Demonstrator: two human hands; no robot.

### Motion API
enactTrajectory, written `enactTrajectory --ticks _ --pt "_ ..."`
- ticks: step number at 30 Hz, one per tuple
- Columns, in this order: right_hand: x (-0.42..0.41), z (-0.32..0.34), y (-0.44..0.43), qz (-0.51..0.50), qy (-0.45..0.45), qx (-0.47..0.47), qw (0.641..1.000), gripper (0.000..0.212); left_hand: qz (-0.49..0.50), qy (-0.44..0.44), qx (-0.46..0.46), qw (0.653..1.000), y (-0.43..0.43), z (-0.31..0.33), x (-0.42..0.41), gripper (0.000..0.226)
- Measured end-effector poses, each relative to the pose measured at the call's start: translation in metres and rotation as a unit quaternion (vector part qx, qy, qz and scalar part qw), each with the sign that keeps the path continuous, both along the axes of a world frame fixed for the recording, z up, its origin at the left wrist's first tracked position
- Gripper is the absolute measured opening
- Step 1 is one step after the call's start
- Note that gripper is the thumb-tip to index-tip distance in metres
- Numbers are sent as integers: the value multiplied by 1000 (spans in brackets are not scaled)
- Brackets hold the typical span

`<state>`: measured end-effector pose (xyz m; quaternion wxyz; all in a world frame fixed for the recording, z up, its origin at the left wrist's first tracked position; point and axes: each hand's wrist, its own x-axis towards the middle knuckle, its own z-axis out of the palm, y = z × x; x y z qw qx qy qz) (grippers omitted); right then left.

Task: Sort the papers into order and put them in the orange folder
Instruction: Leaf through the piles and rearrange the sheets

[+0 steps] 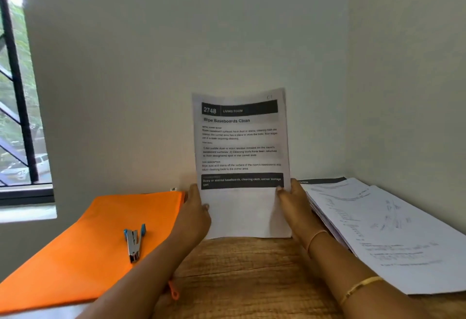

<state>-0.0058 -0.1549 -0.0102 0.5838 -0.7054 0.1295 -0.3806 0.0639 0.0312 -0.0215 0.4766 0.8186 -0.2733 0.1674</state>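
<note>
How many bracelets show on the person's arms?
2, both on the right forearm: a thin band near the wrist, a gold bangle further up. None shows on the left.

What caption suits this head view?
Left hand and right hand hold a printed sheet upright; orange folder bearing stapler left, paper stack right.

Both forearms reach forward, roughly parallel. Left hand and right hand pinch the lower side edges of an upright sheet, thumbs on its front.

printed sheet held upright — more papers stacked right, orange folder flat left.
</note>
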Motion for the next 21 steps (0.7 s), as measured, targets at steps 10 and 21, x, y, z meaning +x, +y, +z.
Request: enactTrajectory --ticks 10,21 --pt "-9 11 -1 -17 -53 -19 998 13 2 -54 -5 999 0 3 -6 27" --pt "-10 -7 -3 9 157 -18 987 34 31 130 170 976 3 -2 5 35"
